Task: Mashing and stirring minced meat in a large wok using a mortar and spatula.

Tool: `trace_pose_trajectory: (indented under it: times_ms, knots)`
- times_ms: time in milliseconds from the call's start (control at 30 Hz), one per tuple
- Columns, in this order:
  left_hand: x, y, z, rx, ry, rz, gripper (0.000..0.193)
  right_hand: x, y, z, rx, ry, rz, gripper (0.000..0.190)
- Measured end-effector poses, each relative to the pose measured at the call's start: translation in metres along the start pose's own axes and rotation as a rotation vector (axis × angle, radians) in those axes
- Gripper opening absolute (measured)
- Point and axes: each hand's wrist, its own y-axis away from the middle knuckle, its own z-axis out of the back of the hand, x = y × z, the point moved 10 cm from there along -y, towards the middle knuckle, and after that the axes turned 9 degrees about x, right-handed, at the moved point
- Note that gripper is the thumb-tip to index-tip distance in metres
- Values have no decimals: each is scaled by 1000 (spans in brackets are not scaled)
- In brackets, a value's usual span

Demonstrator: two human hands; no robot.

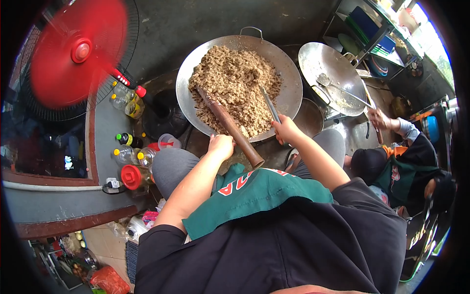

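Observation:
Before me sits a large metal wok (290,92) heaped with a brown, crumbly food mixture (235,73). My right hand (288,129) grips the handle of a metal utensil (270,103), whose far end is buried in the mixture. At the wok's near edge, my left hand (221,146) is closed on the rim; the exact hold is partly hidden by the fingers. Just right of that hand, a long wooden pestle (233,126) leans across the rim. Its upper end rests in the mixture and its thick lower end points toward my apron (257,187).
A red fan (80,51) spins at left above several bottles (126,154) and a red-lidded jar (132,177). To the right, a co-worker's hand (380,119) holds a long-handled turner (349,93) in a second wok (330,66). A metal shelf (389,27) stands beyond.

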Motion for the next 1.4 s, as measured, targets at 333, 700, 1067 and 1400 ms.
trace_pose_trajectory:
  times_ms: [333, 700, 1067, 1400]
  knots:
    - [-6, -8, -10, 136, -52, 40, 27, 11, 123, 45, -146, 367, 4, 46]
    - [-18, -5, -6, 113, 14, -28, 27, -42, -18, 37, 129, -946, -281, 25]
    - [-30, -14, -15, 155, 47, -19, 29, 23, 43, 20, -149, 320, 77, 47]
    - [-30, -12, -7, 146, 96, -31, 28, -14, 16, 19, -83, -969, -49, 12]
